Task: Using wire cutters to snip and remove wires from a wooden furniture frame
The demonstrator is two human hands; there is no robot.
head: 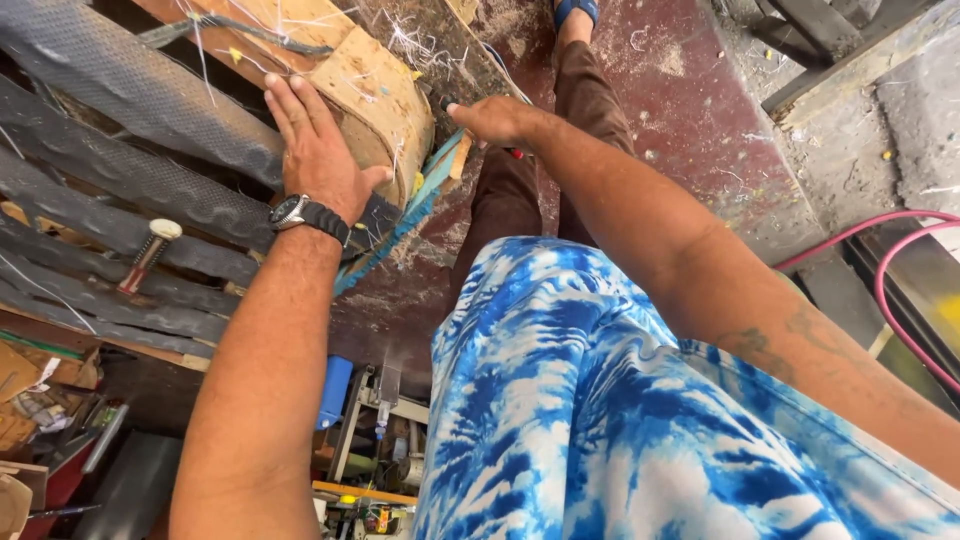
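My left hand point(318, 150), a black watch on its wrist, lies flat with fingers spread on the rounded wooden corner point(378, 88) of a furniture frame, right where dark rubber webbing straps point(140, 180) meet the wood. My right hand point(497, 120) hovers just right of that corner, fingers curled around a small tool. Only the tool's dark tip by the thumb and a red bit point(516, 152) under the palm show. Pale fibres and staples stick out of the wood.
A hammer point(148, 252) with a reddish handle lies on the straps. A teal strip point(412, 200) hangs below the corner. My brown-trousered legs stand on a dusty red floor point(690, 100). Pink hoses point(882, 262) run at right; a blue cylinder point(335, 392) and cluttered tools lie below.
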